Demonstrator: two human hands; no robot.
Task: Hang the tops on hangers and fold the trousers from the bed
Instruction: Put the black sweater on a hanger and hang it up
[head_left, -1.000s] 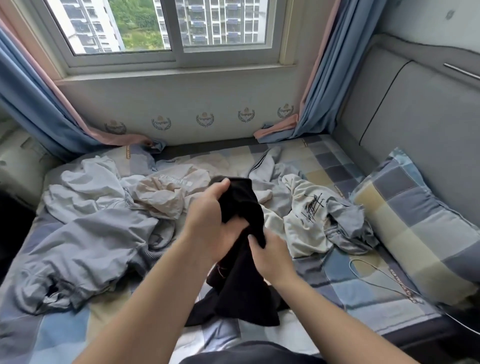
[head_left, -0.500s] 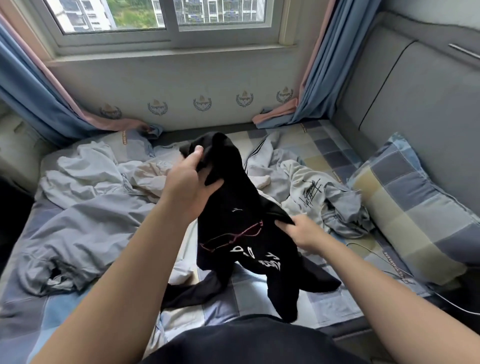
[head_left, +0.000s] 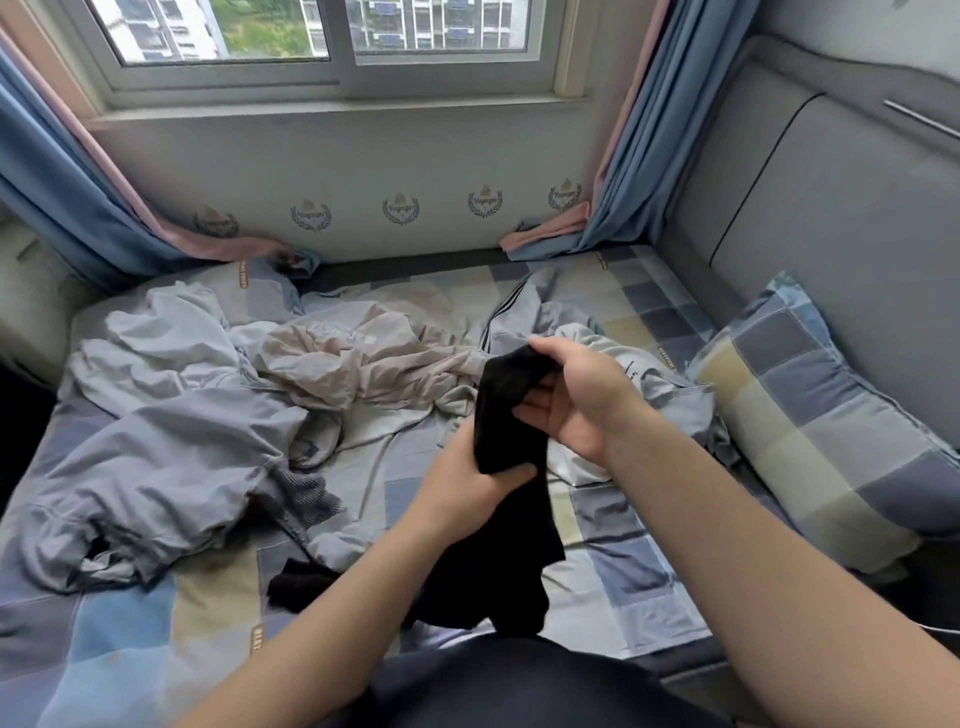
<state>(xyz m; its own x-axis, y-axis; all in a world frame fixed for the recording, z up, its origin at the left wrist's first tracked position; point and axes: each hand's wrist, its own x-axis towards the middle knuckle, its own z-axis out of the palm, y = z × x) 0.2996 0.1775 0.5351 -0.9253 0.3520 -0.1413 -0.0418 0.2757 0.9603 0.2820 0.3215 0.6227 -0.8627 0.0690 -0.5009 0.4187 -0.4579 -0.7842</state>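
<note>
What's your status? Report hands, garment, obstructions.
Both hands gripping black garment: left hand low, right hand at top end. Garment bunched, tail on bed, not yet hung. Loose clothes heaped behind.

Little lettering on view, none of it legible.
A row of wreath crests (head_left: 400, 208) printed on the wall (head_left: 363, 156) under the window each carries a script word, too blurred to read. Small brown tags (head_left: 242, 274) on the checked bedsheet (head_left: 639, 582) bear dark capitals, too small to make out. The white top (head_left: 644, 364) shows a few strokes of black handwriting-style print, unreadable.
</note>
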